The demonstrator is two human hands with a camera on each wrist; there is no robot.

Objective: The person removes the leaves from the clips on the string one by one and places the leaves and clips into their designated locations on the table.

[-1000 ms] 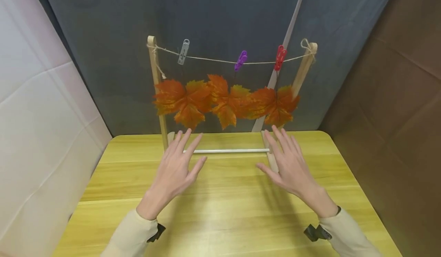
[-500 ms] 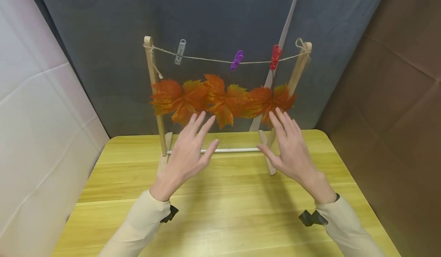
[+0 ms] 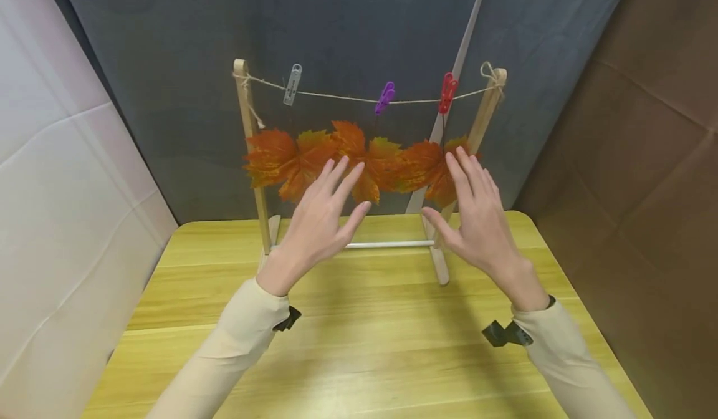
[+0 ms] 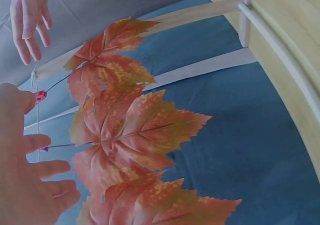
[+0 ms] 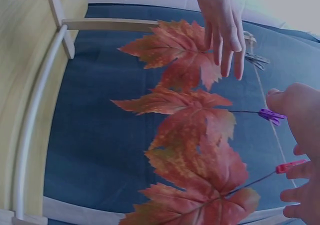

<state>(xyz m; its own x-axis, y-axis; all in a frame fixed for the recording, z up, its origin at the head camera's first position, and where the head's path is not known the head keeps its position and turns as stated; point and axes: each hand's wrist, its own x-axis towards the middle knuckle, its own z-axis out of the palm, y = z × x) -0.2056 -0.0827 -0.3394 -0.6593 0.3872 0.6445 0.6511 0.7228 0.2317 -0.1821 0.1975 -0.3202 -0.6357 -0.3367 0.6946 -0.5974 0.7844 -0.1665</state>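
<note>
Three orange maple leaves hang in a row from a string (image 3: 342, 97) tied between two wooden posts. A grey clothespin (image 3: 292, 85) is above the left leaf (image 3: 288, 160), a purple clothespin (image 3: 384, 98) above the middle leaf (image 5: 195, 110), and a red clothespin (image 3: 447, 93) above the right leaf (image 3: 423, 163). My left hand (image 3: 322, 219), fingers spread, is in front of the gap between the left and middle leaves. My right hand (image 3: 479, 219) is spread in front of the right leaf and partly hides it. Both hands hold nothing.
The wooden frame has a left post (image 3: 252, 151), a right post (image 3: 487, 116) and a white crossbar (image 3: 392, 244) low down. It stands at the back of a wood-grain table (image 3: 359, 344). Dark cloth (image 3: 359, 26) hangs behind; pale and brown cloths flank the sides.
Both hands have risen and moved forward, toward the leaves; the left hand has also shifted right. Leaves and clothespins hang as before, and the whole view has shifted slightly.
</note>
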